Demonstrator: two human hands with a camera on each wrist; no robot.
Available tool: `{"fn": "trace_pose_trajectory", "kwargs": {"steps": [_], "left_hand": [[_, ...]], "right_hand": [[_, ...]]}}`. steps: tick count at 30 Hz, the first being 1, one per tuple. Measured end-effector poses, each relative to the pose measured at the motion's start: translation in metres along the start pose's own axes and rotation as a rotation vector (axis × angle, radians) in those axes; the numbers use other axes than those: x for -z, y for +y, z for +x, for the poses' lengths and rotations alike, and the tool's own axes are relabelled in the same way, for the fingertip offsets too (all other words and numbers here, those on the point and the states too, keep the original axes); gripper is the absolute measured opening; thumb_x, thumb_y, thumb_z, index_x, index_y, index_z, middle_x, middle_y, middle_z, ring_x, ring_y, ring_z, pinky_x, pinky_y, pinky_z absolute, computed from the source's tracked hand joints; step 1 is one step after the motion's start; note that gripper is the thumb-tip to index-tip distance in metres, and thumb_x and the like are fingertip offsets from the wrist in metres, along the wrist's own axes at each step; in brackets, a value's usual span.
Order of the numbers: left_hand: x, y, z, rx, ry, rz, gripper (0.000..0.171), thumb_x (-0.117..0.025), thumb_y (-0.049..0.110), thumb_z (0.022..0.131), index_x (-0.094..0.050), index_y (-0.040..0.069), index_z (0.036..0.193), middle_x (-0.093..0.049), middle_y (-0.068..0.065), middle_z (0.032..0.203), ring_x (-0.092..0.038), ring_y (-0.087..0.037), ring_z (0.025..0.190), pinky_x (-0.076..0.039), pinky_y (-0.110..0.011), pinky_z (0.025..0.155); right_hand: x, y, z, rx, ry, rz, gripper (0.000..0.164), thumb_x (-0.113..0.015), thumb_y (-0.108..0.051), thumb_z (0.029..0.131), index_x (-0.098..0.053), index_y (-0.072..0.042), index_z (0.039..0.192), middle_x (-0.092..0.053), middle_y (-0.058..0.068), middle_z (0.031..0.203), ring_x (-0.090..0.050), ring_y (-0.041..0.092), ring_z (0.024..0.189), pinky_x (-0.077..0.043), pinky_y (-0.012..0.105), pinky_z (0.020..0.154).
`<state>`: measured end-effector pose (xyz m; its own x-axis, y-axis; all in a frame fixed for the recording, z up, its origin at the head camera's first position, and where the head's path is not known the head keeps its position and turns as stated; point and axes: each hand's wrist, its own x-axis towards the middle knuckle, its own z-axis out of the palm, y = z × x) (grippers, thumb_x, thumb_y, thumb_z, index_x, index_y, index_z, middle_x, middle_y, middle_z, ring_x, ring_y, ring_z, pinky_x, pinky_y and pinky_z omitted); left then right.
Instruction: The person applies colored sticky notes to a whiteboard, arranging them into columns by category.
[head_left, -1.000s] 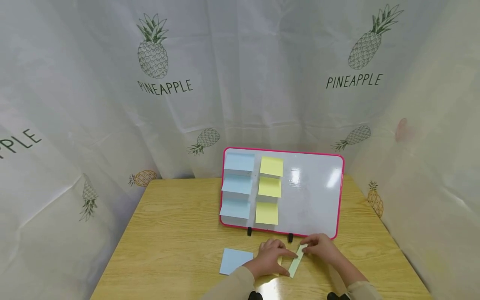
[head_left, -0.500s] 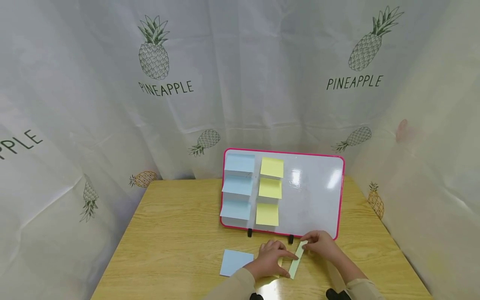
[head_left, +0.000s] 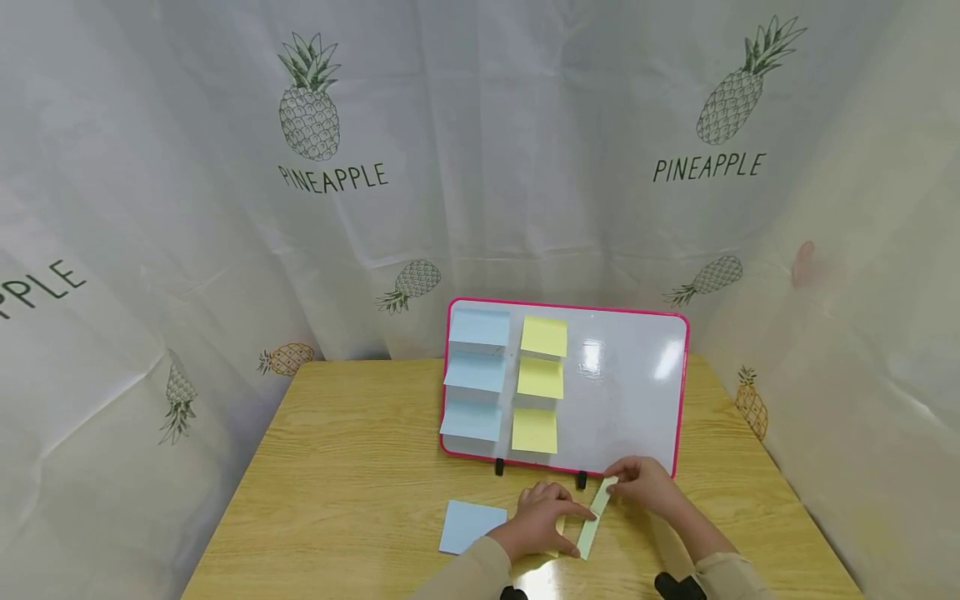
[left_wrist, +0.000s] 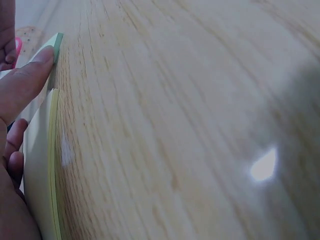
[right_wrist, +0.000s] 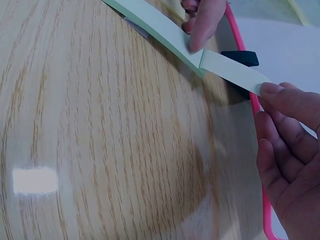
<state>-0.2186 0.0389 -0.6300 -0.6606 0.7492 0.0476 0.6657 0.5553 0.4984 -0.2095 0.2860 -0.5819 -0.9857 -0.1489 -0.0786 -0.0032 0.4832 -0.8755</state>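
In the head view, my left hand [head_left: 542,518] holds a narrow pad of pale green sticky notes [head_left: 587,542] on the table, with the index finger at its far end and the thumb near its close end. My right hand [head_left: 643,485] pinches the free end of the top green sticky note [head_left: 604,493]. That note [right_wrist: 227,67] stretches away from the pad [right_wrist: 160,27] in the right wrist view, and seems still joined at the pad's end. A yellow sticky note pad [left_wrist: 42,170] lies under my left hand, mostly hidden in the head view.
A whiteboard [head_left: 622,392] with a pink frame stands behind my hands on black feet [head_left: 581,480]. Blue notes [head_left: 474,372] and yellow notes [head_left: 540,377] hang on it in columns. A blue note pad [head_left: 467,527] lies left on the wooden table [head_left: 337,467].
My right hand has moved slightly away from me, toward the whiteboard, drawing the green note further off its pad. The left hand has stayed in place.
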Motion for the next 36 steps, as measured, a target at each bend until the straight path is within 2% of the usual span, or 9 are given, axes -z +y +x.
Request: {"fn": "trace_pose_trajectory", "kwargs": {"steps": [14, 24, 28, 32, 36], "left_hand": [[0.002, 0.001, 0.0, -0.002, -0.015, 0.007, 0.056, -0.082, 0.048, 0.071, -0.061, 0.051, 0.123, -0.042, 0.021, 0.105, -0.033, 0.0, 0.099, -0.027, -0.031, 0.08], [-0.001, -0.003, 0.002, 0.003, -0.016, 0.004, 0.056, -0.082, 0.048, 0.071, -0.061, 0.051, 0.123, -0.042, 0.021, 0.106, -0.033, 0.0, 0.1, -0.027, -0.031, 0.08], [-0.001, -0.004, 0.002, 0.007, -0.025, 0.003, 0.055, -0.083, 0.047, 0.071, -0.063, 0.05, 0.122, -0.044, 0.021, 0.108, -0.035, 0.0, 0.101, -0.029, -0.03, 0.081], [0.007, -0.004, 0.003, 0.011, -0.043, -0.025, 0.051, -0.083, 0.045, 0.073, -0.066, 0.045, 0.12, -0.05, 0.021, 0.109, -0.039, -0.001, 0.103, -0.034, -0.03, 0.083], [0.023, 0.001, 0.005, -0.024, -0.051, -0.063, 0.048, -0.082, 0.04, 0.075, -0.068, 0.036, 0.121, -0.058, 0.019, 0.111, -0.046, 0.001, 0.104, -0.037, -0.031, 0.092]], "right_hand": [[0.004, -0.001, 0.002, -0.001, -0.012, 0.014, 0.019, -0.077, -0.002, 0.08, -0.069, 0.006, 0.096, -0.065, 0.007, 0.08, -0.059, 0.014, 0.072, -0.049, 0.025, 0.062], [0.008, -0.008, 0.002, -0.013, 0.031, -0.025, 0.019, -0.076, -0.004, 0.082, -0.07, 0.005, 0.098, -0.063, 0.005, 0.078, -0.056, 0.014, 0.07, -0.048, 0.027, 0.058], [0.013, -0.014, 0.001, -0.008, 0.041, -0.014, 0.018, -0.074, -0.004, 0.084, -0.069, 0.005, 0.099, -0.064, 0.005, 0.08, -0.059, 0.017, 0.073, -0.052, 0.029, 0.063], [0.018, -0.025, 0.001, 0.006, 0.064, 0.023, 0.017, -0.072, -0.003, 0.086, -0.068, 0.006, 0.1, -0.065, 0.008, 0.083, -0.062, 0.02, 0.076, -0.055, 0.035, 0.067], [0.024, -0.037, 0.003, 0.018, 0.145, 0.009, 0.016, -0.075, -0.004, 0.084, -0.065, 0.003, 0.096, -0.063, 0.007, 0.082, -0.059, 0.015, 0.072, -0.053, 0.029, 0.064]]}}
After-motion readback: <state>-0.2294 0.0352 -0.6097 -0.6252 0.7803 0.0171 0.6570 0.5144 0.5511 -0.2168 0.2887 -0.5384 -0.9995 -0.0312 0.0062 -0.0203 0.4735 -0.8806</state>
